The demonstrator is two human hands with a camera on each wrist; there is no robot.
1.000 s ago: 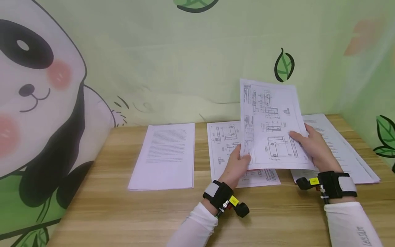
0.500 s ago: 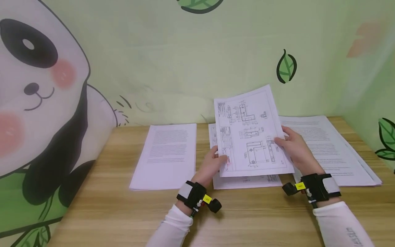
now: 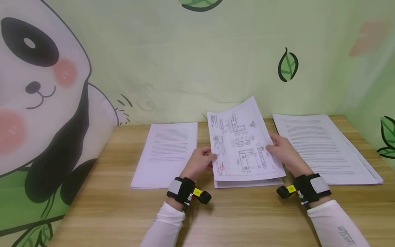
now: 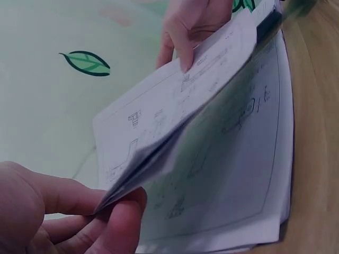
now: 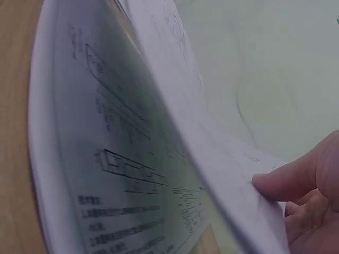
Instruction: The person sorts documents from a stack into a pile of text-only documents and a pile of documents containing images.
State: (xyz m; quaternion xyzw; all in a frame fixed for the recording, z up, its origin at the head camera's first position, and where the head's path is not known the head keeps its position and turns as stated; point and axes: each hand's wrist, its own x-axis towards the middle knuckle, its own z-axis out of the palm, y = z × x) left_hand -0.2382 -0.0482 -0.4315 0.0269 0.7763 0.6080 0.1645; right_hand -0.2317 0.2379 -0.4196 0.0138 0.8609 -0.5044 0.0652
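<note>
A thin bundle of printed technical-drawing sheets [image 3: 243, 144] is held tilted between both hands, its top edge curving up. My left hand [image 3: 197, 162] pinches the left edge, thumb on top; the left wrist view shows several sheet edges between its fingers [image 4: 119, 227]. On the right edge, my right hand [image 3: 287, 154] grips with its thumb on the printed face. Directly below lies a pile of similar drawings [image 3: 247, 184], mostly hidden in the head view. A gap between bundle and pile [image 4: 238, 159] shows in the left wrist view, as it does over the pile [image 5: 116, 159] in the right wrist view.
A stack of text pages [image 3: 166, 151] lies on the wooden table [image 3: 247, 216] to the left. Another text stack [image 3: 311, 151], with edges slightly fanned, lies to the right. A green backdrop cloth [image 3: 185, 68] with a panda print rises behind the table.
Both hands have carried the bundle left and down, from partly over the right stack to above the drawing pile. The right stack is now uncovered.
</note>
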